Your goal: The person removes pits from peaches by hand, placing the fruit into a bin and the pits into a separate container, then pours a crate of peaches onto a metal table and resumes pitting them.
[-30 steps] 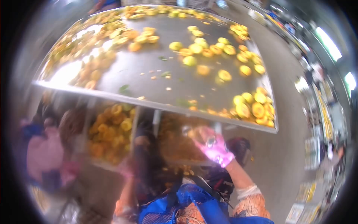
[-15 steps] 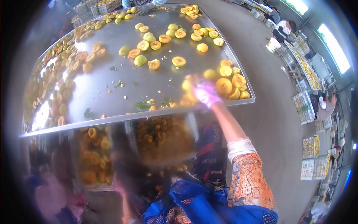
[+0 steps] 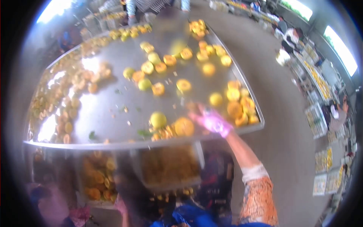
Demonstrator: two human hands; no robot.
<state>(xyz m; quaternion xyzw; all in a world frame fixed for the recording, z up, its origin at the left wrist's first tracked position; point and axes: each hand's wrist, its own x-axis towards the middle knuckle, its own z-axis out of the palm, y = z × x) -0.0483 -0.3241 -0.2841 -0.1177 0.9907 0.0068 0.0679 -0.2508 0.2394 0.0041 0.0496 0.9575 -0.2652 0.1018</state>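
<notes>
My right hand (image 3: 212,121), in a pink glove with bare fingertips, hovers over or rests on the near right of the metal table (image 3: 121,109). Its fingers stretch out leftward, apart, with nothing seen in them. Just left of it, a large halved yellow peach (image 3: 184,126) lies at the near rim beside a whole yellow fruit (image 3: 158,120) and small pieces. More halves (image 3: 234,109) are piled at the right corner. Low in the view is my left hand (image 3: 120,205), pink and blurred below the table; its fingers cannot be made out.
Under the table stand a crate of fruit halves (image 3: 99,178) and a crate of brownish pieces (image 3: 172,166). Many halves (image 3: 68,102) cover the table's left side. Across the table is another person (image 3: 151,4). Crates (image 3: 317,119) and seated people line the right.
My right hand has moved away from the right-corner pile, and its fingers are now spread. A fruit half and a whole fruit now lie left of it. The view has tilted upward.
</notes>
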